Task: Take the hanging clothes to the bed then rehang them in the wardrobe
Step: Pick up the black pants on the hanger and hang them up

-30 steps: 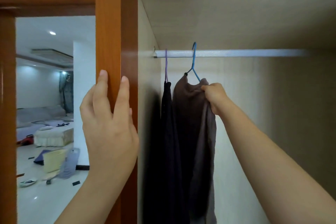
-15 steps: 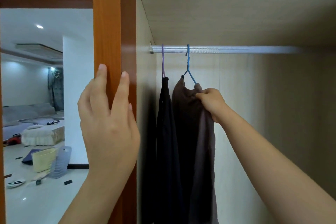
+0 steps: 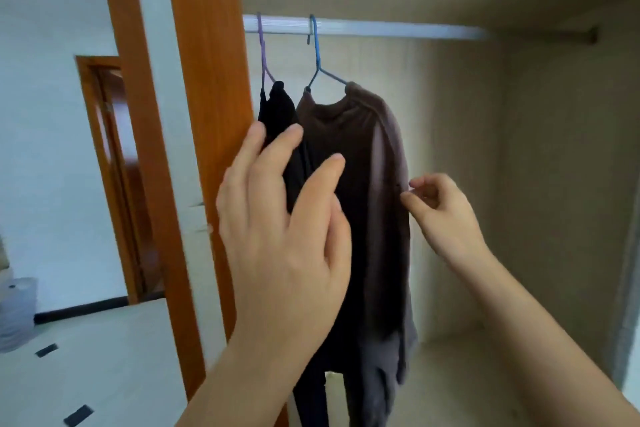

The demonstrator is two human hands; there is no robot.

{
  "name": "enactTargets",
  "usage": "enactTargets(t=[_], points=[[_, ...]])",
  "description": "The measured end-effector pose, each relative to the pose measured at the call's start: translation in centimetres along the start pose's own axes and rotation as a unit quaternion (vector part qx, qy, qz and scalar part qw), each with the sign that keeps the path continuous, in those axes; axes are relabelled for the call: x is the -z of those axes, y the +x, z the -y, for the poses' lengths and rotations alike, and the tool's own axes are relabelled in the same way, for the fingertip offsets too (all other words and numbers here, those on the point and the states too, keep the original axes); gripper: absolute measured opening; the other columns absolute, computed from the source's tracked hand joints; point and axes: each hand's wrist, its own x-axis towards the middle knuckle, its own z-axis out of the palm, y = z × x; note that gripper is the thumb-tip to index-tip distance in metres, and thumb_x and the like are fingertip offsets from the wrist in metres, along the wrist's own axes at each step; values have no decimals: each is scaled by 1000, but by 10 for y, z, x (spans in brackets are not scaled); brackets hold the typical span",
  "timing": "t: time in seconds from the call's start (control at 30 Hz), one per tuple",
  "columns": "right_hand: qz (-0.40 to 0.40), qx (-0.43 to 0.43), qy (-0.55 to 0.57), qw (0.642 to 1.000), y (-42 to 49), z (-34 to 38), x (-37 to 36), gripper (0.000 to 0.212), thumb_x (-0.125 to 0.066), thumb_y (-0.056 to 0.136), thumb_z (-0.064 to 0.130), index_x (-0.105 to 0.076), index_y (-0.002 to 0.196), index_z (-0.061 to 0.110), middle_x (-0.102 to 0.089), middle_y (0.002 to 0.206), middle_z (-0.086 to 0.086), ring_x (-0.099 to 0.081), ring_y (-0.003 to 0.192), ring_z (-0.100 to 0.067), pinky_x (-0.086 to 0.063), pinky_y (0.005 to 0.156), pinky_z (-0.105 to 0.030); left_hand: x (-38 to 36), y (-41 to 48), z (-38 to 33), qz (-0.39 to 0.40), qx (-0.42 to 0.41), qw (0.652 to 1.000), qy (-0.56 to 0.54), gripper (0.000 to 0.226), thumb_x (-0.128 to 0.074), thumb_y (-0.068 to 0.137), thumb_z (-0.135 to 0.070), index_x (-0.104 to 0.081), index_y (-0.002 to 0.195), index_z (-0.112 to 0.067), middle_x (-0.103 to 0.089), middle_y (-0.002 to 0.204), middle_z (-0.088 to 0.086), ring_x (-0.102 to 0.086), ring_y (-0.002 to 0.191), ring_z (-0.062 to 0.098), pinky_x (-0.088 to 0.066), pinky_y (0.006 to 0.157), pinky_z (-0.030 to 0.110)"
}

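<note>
Two garments hang from the silver rail [image 3: 398,28] inside the wardrobe. A black garment [image 3: 277,111] hangs on a purple hanger [image 3: 262,45] at the left end. Beside it a brown top [image 3: 360,156] hangs on a blue hanger [image 3: 317,55]. My left hand [image 3: 284,225] is spread in front of both garments, fingers apart, holding nothing. My right hand [image 3: 443,208] hovers at the brown top's right shoulder seam, fingers loosely curled and empty.
The wardrobe's orange wooden side post [image 3: 204,114] stands just left of the clothes. Right of the brown top the rail is bare. Beyond the post are a white wall, a wooden door frame [image 3: 104,166] and a pale tiled floor [image 3: 86,357].
My right hand has let go of the brown top and dropped to its right side. My left hand has left the wooden post and moved right, in front of the clothes. The view has swung.
</note>
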Motion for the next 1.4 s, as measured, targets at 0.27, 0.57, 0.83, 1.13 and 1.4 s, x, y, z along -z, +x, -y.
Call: enactTargets(t=[0.27, 0.57, 0.83, 1.13, 1.4], points=[[-99, -173, -82, 977, -168, -55, 41, 7, -59, 85, 12, -58, 88, 19, -63, 83, 1, -58, 82, -19, -44, 75, -28, 13, -87, -19, 189, -14, 931, -313, 22, -52, 87, -12, -65, 104, -10, -65, 102, 4, -61, 94, 17, -53, 76, 35], [-128, -487, -170, 847, -406, -90, 95, 21, -57, 85, 10, -54, 72, 27, -67, 81, -13, -63, 82, -31, -49, 81, -42, 41, -280, -73, 623, 203, 620, -430, 17, -49, 90, -17, -62, 100, -18, -65, 96, -4, -59, 90, 7, -41, 72, 13], [-239, -669, -100, 697, -592, -82, 122, 15, -44, 92, 10, -55, 102, 7, -64, 88, -9, -60, 74, -21, -39, 57, -23, 119, -398, -130, 838, 254, 337, -346, 23, -41, 91, -9, -59, 104, -14, -64, 90, -2, -60, 83, 10, -39, 62, 13], [-318, -789, -68, 521, -836, 4, 137, 13, -45, 88, 8, -56, 94, 4, -64, 91, -18, -58, 67, -24, -39, 49, -26, 265, -451, -206, 918, 220, 247, -217, 19, -40, 94, -12, -58, 99, -10, -62, 77, 0, -59, 74, 16, -41, 65, 28], [-443, -804, -50, 395, -1023, 179, 199, 14, -39, 92, 8, -52, 96, 4, -63, 88, -14, -59, 69, -25, -37, 50, -24, 450, -460, -330, 963, 48, 178, -195, 31, -37, 94, -13, -49, 121, -3, -61, 85, 5, -53, 63, 12, -34, 56, 24]])
